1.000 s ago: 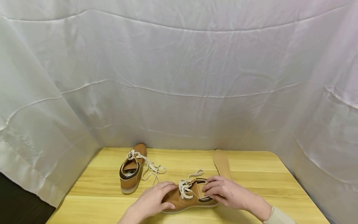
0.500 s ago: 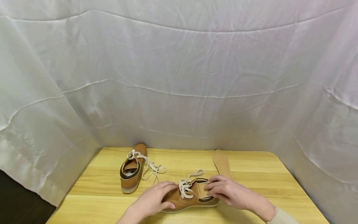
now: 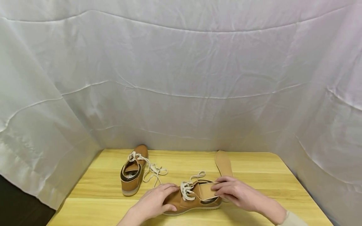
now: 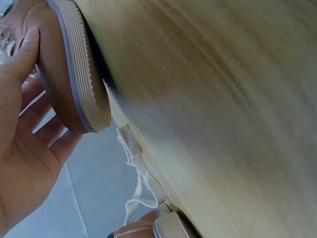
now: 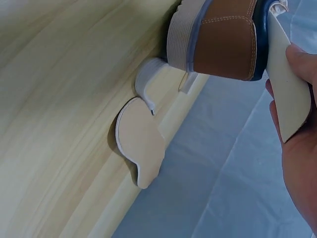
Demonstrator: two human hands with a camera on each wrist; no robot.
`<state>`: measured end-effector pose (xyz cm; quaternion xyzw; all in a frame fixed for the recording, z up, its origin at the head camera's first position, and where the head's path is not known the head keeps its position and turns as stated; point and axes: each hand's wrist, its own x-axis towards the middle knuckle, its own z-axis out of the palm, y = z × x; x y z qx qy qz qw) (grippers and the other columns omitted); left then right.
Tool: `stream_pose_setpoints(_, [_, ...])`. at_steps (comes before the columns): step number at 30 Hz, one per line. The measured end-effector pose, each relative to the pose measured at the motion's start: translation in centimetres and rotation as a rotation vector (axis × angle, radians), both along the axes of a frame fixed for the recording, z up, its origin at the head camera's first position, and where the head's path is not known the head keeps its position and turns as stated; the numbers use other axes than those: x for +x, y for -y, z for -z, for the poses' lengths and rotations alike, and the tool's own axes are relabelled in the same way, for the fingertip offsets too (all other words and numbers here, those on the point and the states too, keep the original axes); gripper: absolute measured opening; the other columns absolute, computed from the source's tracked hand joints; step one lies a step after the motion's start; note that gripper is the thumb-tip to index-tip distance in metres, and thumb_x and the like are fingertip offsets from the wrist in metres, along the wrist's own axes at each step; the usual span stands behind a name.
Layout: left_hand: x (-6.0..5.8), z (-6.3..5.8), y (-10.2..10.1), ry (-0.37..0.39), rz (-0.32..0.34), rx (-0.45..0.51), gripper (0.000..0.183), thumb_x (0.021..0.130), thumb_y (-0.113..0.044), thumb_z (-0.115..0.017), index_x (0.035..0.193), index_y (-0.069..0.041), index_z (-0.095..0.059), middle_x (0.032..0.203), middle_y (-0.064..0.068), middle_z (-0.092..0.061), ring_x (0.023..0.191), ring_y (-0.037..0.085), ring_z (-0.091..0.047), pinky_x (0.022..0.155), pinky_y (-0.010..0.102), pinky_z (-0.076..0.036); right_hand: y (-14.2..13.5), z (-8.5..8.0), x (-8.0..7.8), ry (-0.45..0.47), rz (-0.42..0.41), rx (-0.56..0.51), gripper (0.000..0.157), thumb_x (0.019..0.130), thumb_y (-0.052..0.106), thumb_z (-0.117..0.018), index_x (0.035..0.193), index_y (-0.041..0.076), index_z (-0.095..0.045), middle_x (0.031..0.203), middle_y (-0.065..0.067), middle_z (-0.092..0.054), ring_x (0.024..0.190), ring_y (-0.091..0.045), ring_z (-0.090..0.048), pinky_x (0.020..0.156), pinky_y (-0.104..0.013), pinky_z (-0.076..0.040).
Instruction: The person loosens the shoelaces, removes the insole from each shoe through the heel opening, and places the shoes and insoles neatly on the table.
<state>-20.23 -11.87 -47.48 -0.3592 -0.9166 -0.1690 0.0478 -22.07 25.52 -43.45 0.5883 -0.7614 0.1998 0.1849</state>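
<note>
A brown shoe (image 3: 193, 204) with cream laces (image 3: 186, 190) lies on its sole near the front of the table, toe to the left. My left hand (image 3: 154, 201) grips its toe, thumb on the near side and fingers over the far side. At the shoe's opening my right hand (image 3: 238, 194) pinches the heel end of a tan insole (image 3: 206, 191). In the right wrist view this insole (image 5: 290, 94) sticks out past the shoe's heel (image 5: 223, 42), between thumb and fingers. Its front part is hidden inside the shoe.
A second brown shoe (image 3: 130, 185) stands at the back left, its long laces (image 3: 155, 171) trailing right. Another tan insole (image 3: 223, 161) lies flat at the back right of the wooden table (image 3: 271, 175). Grey cloth (image 3: 181, 116) hangs behind and at the sides.
My right hand has moved a little to the right, drawing the insole partly out of the shoe, so more of it shows. My left hand has stayed on the toe.
</note>
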Motion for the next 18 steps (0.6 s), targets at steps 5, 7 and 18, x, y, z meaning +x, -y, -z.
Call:
stream_pose_setpoints(5, [0.0, -0.1, 0.0, 0.010, 0.001, 0.002, 0.068, 0.091, -0.061, -0.067, 0.146, -0.022, -0.060, 0.145, 0.000, -0.061, 0.131, 0.022, -0.059, 0.101, 0.046, -0.056, -0.8, -0.2, 0.2, -0.017, -0.004, -0.027, 0.019, 0.095, 0.003, -0.072, 0.113, 0.010, -0.077, 0.122, -0.006, -0.075, 0.112, -0.031, -0.066, 0.104, -0.029, -0.052])
stream_pose_setpoints(7, [0.0, -0.1, 0.0, 0.013, 0.001, 0.001, 0.067, 0.091, -0.061, -0.067, 0.146, -0.022, -0.060, 0.145, -0.001, -0.060, 0.131, 0.022, -0.059, 0.101, 0.045, -0.056, -1.1, -0.4, 0.3, -0.008, 0.004, -0.035, 0.024, 0.092, 0.000, -0.074, 0.113, 0.011, -0.077, 0.123, -0.005, -0.074, 0.112, -0.032, -0.066, 0.105, -0.028, -0.051])
stream_pose_setpoints(18, [-0.1, 0.2, 0.0, -0.005, -0.001, 0.002, 0.066, 0.092, -0.060, -0.068, 0.145, -0.022, -0.061, 0.144, -0.002, -0.061, 0.130, 0.022, -0.060, 0.098, 0.046, -0.057, -2.4, -0.4, 1.0, 0.009, 0.045, -0.072, 0.018, 0.100, 0.007, -0.067, 0.115, 0.014, -0.076, 0.124, -0.006, -0.074, 0.115, -0.031, -0.064, 0.113, -0.022, -0.043])
